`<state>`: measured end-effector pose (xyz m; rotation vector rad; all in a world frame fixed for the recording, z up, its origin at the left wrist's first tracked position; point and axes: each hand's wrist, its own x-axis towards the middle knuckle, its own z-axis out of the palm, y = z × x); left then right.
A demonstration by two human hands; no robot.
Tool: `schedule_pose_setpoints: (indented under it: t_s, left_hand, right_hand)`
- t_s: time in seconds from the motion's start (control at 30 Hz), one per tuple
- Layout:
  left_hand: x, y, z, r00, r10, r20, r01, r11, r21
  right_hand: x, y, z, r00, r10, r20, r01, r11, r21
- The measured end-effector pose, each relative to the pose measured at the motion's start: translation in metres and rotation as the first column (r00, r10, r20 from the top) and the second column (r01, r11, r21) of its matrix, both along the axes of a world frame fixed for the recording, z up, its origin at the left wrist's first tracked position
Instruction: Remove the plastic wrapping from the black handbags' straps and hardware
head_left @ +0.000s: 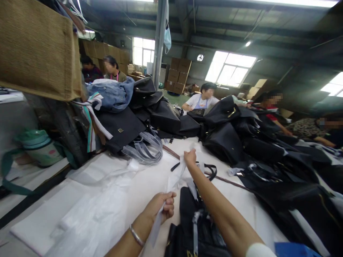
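Observation:
My left hand (163, 207), with a silver bangle on the wrist, is closed around a strip of thin white wrapping (157, 228) that hangs below the fist. Farther forward, my right hand (190, 157) is closed on the other part of the same thin white material, which stretches between both hands. Beneath my right forearm lies a black bag (187, 210) with a wrapped strap (195, 232) on it. A thin black strap (213, 173) loops beside my right wrist.
Black bags (225, 142) are heaped across the table's far side and right. Clear plastic-wrapped straps (144, 148), a denim item (112, 94) and white sheets (91, 210) lie left. A green-lidded container (40, 150) stands far left. Several people sit beyond the bags.

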<state>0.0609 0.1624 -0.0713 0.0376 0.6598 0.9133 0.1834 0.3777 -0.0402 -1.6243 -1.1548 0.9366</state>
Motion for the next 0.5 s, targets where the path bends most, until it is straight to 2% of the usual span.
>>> schedule_pose_setpoints:
  t_s: [0.13,0.27,0.4,0.5]
  left_hand:
    - [0.002,-0.005,-0.027,0.995,0.101,-0.012,-0.102,0.987,-0.123]
    - [-0.007,-0.017,-0.049,0.984,0.178,0.010,-0.172,0.966,-0.192]
    - [-0.014,-0.015,-0.050,0.968,0.252,0.013,-0.243,0.942,-0.231]
    - [-0.017,-0.010,-0.046,0.955,0.295,0.015,-0.284,0.932,-0.227]
  right_hand:
    - [-0.053,0.013,-0.037,0.982,0.114,0.149,-0.109,0.993,-0.041]
    - [-0.106,0.017,-0.068,0.957,0.219,0.191,-0.213,0.976,-0.055]
    - [-0.143,0.019,-0.081,0.927,0.348,0.137,-0.339,0.937,-0.086]
    - [-0.155,0.018,-0.084,0.869,0.494,0.034,-0.489,0.867,-0.094]
